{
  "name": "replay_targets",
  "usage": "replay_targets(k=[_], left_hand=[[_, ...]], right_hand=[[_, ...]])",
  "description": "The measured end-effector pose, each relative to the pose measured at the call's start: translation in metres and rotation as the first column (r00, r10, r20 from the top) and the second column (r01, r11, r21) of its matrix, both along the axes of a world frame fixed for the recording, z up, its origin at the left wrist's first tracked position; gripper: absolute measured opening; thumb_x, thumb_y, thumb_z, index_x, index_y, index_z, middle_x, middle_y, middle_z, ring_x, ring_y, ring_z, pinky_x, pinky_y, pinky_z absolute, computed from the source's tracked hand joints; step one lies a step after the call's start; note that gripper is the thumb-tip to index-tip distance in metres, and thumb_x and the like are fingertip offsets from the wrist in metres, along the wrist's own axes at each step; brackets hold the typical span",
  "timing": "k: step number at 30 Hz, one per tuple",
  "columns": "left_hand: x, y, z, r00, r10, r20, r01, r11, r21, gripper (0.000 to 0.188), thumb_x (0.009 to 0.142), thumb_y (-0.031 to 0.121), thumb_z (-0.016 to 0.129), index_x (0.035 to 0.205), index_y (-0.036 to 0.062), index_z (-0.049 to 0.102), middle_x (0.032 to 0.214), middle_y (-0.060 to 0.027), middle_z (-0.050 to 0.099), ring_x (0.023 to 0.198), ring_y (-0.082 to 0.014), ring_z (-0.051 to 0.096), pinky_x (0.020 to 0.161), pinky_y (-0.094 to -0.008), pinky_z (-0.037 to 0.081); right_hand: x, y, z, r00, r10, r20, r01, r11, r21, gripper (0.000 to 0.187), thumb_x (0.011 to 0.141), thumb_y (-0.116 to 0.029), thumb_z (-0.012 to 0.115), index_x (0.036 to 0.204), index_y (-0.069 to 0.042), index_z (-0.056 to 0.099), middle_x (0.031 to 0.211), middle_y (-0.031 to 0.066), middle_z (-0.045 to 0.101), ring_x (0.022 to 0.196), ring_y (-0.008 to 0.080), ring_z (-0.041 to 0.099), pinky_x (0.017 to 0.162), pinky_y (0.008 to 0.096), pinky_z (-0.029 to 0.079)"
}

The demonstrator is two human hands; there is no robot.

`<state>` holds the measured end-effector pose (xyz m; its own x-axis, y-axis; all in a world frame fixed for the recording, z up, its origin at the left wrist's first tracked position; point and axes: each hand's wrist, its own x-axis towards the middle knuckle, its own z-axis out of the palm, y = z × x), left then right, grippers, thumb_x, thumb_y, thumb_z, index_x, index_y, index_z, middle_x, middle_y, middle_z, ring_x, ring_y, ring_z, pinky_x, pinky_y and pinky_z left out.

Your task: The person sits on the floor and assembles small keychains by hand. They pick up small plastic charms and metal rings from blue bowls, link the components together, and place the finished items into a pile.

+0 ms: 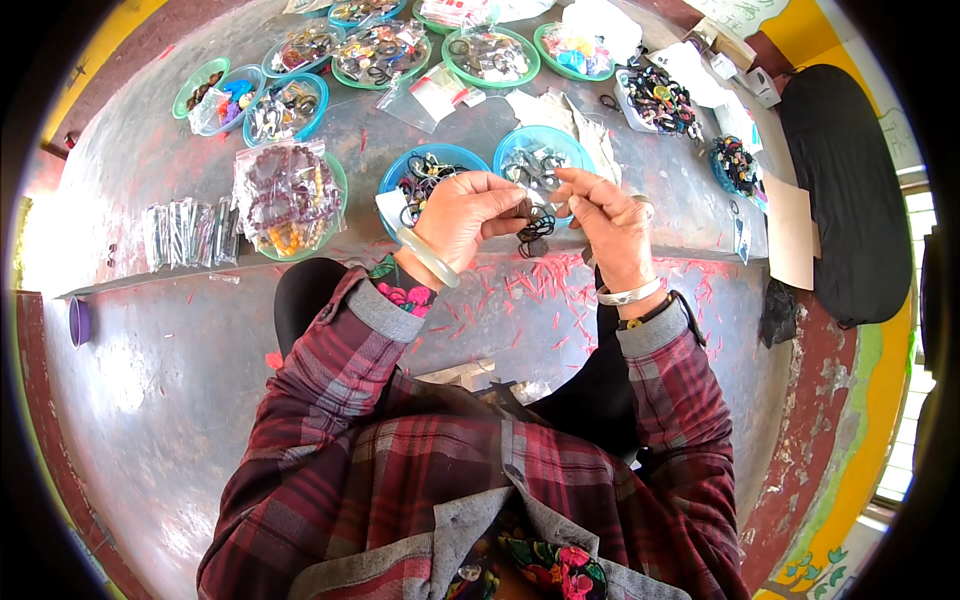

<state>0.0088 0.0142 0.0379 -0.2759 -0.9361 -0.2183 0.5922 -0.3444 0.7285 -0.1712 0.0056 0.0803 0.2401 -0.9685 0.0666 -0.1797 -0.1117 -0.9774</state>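
Note:
In front of me, over the raised ledge, my left hand (462, 218) pinches a small dark bundle of black cord (537, 226) between thumb and fingers. The cord's loops hang down below the fingertips. Close by on the right, my right hand (607, 225) has its thumb and fingers bent together in a pinch near the cord; whatever lies between them is too small to make out. Just behind the hands stand a blue bowl of black cords (427, 155) and a light blue bowl (540, 133) holding small clear packets and dark cords.
Several bowls of trinkets, such as a green bowl (530, 60), line the far side. At left are bagged beads (288, 185) and slim packets (192, 232). A white tray (632, 112) of colourful pieces sits at right, near a black cushion (848, 195). Red scraps (555, 285) litter the ledge.

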Motion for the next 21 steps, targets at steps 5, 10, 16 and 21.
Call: replay_targets(k=[5, 10, 16, 21], left_hand=[[-0.001, -0.001, -0.001, 0.996, 0.075, 0.045, -0.073, 0.996, -0.045, 0.011, 0.084, 0.007, 0.055, 0.089, -0.0025, 0.058, 0.086, -0.0097, 0.061, 0.078, -0.0175, 0.062, 0.072, -0.0271, 0.053], [-0.006, 0.002, 0.0, 0.989, 0.106, 0.106, -0.091, 0.986, -0.14, 0.011, 0.084, 0.007, 0.056, 0.088, -0.0031, 0.058, 0.086, -0.0112, 0.062, 0.079, -0.0185, 0.063, 0.072, -0.0286, 0.053], [-0.007, 0.004, -0.003, 0.985, 0.09, 0.148, -0.059, 0.978, -0.201, 0.011, 0.083, 0.007, 0.057, 0.087, -0.0031, 0.058, 0.085, -0.0105, 0.062, 0.078, -0.0174, 0.063, 0.071, -0.0285, 0.053], [-0.006, 0.005, 0.001, 0.985, 0.057, 0.163, -0.021, 0.977, -0.211, 0.01, 0.082, 0.007, 0.059, 0.087, -0.0019, 0.058, 0.084, -0.0084, 0.062, 0.077, -0.0166, 0.062, 0.071, -0.0284, 0.053]], right_hand=[[0.0, -0.001, 0.008, 0.992, -0.027, 0.125, 0.007, 0.988, 0.155, 0.023, 0.083, -0.011, 0.059, 0.103, -0.001, 0.06, 0.085, 0.0018, 0.061, 0.077, 0.0087, 0.053, 0.07, 0.0226, 0.042], [0.0, -0.004, -0.009, 0.968, 0.04, 0.248, -0.106, 0.96, 0.26, 0.02, 0.078, -0.009, 0.065, 0.095, 0.0, 0.061, 0.085, 0.0015, 0.061, 0.078, 0.0081, 0.053, 0.072, 0.0218, 0.041], [0.003, 0.0, -0.014, 0.963, -0.009, 0.27, -0.051, 0.976, 0.213, 0.01, 0.077, -0.003, 0.064, 0.086, 0.0, 0.063, 0.078, 0.001, 0.061, 0.073, 0.0071, 0.052, 0.068, 0.0206, 0.041], [0.0, -0.001, -0.02, 0.989, -0.013, 0.147, -0.004, 0.993, 0.115, 0.008, 0.079, -0.005, 0.063, 0.084, 0.001, 0.064, 0.077, 0.0006, 0.061, 0.072, 0.0062, 0.051, 0.065, 0.0208, 0.041]])
